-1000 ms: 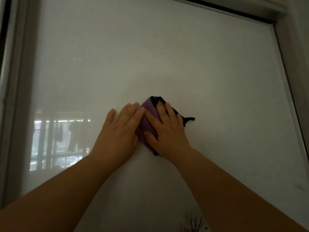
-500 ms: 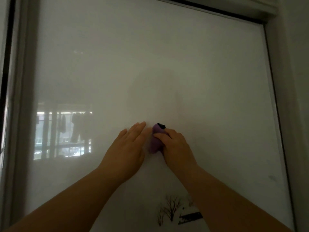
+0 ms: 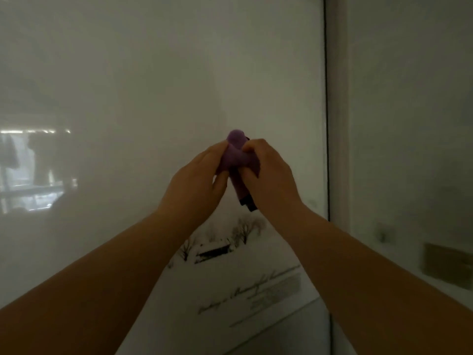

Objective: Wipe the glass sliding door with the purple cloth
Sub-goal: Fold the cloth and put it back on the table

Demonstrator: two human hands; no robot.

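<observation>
Head view: the left hand point(image 3: 197, 180) and right hand point(image 3: 268, 175) meet in front of the glass door point(image 3: 153, 85), fingers curled and pinching the bunched purple cloth point(image 3: 234, 155) between them. Whether the cloth touches the glass cannot be determined. The door frame point(image 3: 336, 124) stands just right of the hands, and a printed winter scene point(image 3: 230, 242) shows on the pane below them.

You have a pale door frame point(image 3: 337, 124) running vertically right of center. Past it, a brownish rectangular object point(image 3: 446, 265) sits low at your right, too blurred to identify. At your far left, a bright reflection point(image 3: 28, 172) shows railing-like bars.
</observation>
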